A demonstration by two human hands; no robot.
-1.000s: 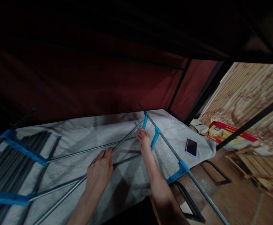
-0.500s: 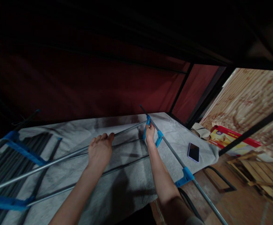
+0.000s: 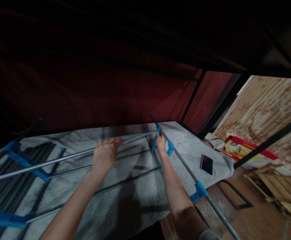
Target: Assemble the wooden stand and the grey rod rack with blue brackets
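Note:
My left hand (image 3: 106, 154) is wrapped over a long grey metal tube (image 3: 75, 154) that runs from the left edge to the far right corner of a tube frame. At that corner, my right hand (image 3: 160, 141) has its fingers closed round a blue plastic connector (image 3: 155, 141), beside the tube's end. A slanting side tube (image 3: 186, 167) passes through this corner and bears another blue connector (image 3: 199, 191) lower down. Blue brackets (image 3: 27, 160) join tubes at the left. Thinner rods cross beneath my hands.
Grey cloth (image 3: 138, 186) covers the surface beneath the frame. Dark tubes (image 3: 8, 180) lie bundled at the left. A phone (image 3: 206, 164) rests on the right. Beyond are a red and yellow box (image 3: 247, 150), wooden slats (image 3: 280, 186) and a dark red wall (image 3: 110, 96).
The long tube has risen slightly on its left side and its right end now meets the corner connector. My left hand has moved slightly up with it. My right hand remains at the connector.

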